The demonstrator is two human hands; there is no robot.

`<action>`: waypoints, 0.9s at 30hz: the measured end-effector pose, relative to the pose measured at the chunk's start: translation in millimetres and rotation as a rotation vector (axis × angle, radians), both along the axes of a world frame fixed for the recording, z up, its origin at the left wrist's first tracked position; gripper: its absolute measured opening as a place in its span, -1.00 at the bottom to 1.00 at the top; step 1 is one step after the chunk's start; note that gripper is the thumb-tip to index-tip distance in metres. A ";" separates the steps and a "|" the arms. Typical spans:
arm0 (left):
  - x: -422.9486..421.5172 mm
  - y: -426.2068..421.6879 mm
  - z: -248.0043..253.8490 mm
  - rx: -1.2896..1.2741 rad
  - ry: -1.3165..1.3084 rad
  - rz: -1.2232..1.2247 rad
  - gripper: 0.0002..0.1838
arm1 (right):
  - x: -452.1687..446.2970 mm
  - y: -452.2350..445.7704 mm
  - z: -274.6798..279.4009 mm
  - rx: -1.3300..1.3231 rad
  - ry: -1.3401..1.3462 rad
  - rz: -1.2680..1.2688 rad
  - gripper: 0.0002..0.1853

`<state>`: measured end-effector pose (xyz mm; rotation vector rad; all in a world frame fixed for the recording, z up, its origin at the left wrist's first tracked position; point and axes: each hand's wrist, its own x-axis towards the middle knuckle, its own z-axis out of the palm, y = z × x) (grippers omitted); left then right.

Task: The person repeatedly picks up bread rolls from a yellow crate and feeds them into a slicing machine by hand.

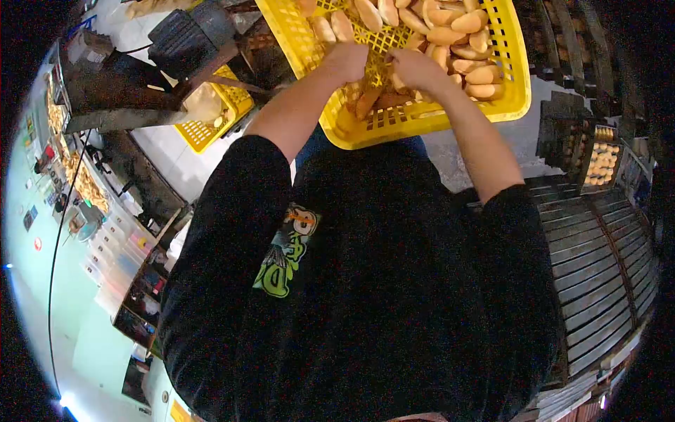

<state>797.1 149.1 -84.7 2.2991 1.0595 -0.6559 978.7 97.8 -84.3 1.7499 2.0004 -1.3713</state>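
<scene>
A yellow plastic basket [517, 105] with slotted walls stands in front of my body, holding many pale golden bread rolls [444, 35]. Both hands are inside it, over a patch of bare lattice floor. My left hand [346, 63] has its fingers curled closed near the basket's left side. To its right, my right hand [413, 69] is closed in a pinch, with rolls beyond and beside it. What either hand holds, if anything, is too small or hidden to make out. Browner rolls [367, 102] lie in shadow by the near wall, between my forearms.
A smaller yellow crate [235, 105] with a pale bag sits to the left, below a dark metal frame [116, 118]. Racks of bread [601, 163] stand at right, near corrugated metal sheeting [598, 260]. More bread [86, 181] lies along the far left.
</scene>
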 end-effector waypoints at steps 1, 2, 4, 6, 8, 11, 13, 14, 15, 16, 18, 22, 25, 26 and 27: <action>0.0 -0.3 -3.8 0.043 -0.090 0.144 -0.73 | -8.3 -2.4 1.0 0.062 -0.092 -0.014 -0.67; 1.7 -1.0 2.4 0.011 -0.031 0.151 -0.73 | -18.8 -8.1 4.1 0.124 -0.184 -0.028 -0.68; 6.0 -5.5 13.9 -0.058 0.089 0.167 -0.72 | -38.5 -10.3 -7.1 0.112 -0.307 -0.029 -0.69; 7.2 -17.5 4.7 -0.038 0.148 0.019 -0.74 | -52.7 -1.3 -28.8 -0.032 -0.378 -0.002 -0.68; 8.7 -33.0 -10.5 -0.038 0.188 -0.017 -0.75 | -54.6 -4.7 -33.0 -0.018 -0.376 0.051 -0.67; 4.7 -51.1 -52.4 -0.037 0.272 0.043 -0.74 | -47.0 -2.0 -27.0 -0.055 -0.350 0.131 -0.65; -0.6 -61.1 -82.4 -0.020 0.385 0.003 -0.73 | -39.3 -0.1 1.9 -0.069 -0.310 0.157 -0.63; 3.7 -58.7 -68.8 -0.046 0.384 -0.114 -0.73 | -32.7 1.4 36.6 -0.056 -0.286 0.162 -0.61; 9.9 -54.4 -41.7 -0.071 0.381 -0.229 -0.73 | -28.3 -1.8 62.4 -0.043 -0.263 0.169 -0.59; 16.4 -50.1 -19.0 -0.093 0.377 -0.341 -0.73 | -21.7 -9.0 75.3 0.022 -0.220 0.058 -0.58; 29.8 -39.1 7.2 -0.154 0.425 -0.450 -0.74 | 2.9 -16.8 90.7 0.168 -0.129 -0.162 -0.53; 42.9 -44.7 8.5 -0.204 0.537 -0.512 -0.70 | 49.1 -44.2 89.3 0.389 0.200 -0.550 -0.53; 40.3 -48.3 -21.3 -0.214 0.510 -0.596 -0.67 | 59.8 -63.9 114.7 0.316 0.442 -0.889 -0.58; 45.0 -46.1 -12.3 -0.227 0.547 -0.532 -0.68 | 59.8 -71.5 122.3 0.271 0.484 -0.993 -0.61; 50.7 -47.0 4.0 -0.247 0.583 -0.470 -0.69 | 61.1 -78.0 125.4 0.219 0.523 -1.098 -0.64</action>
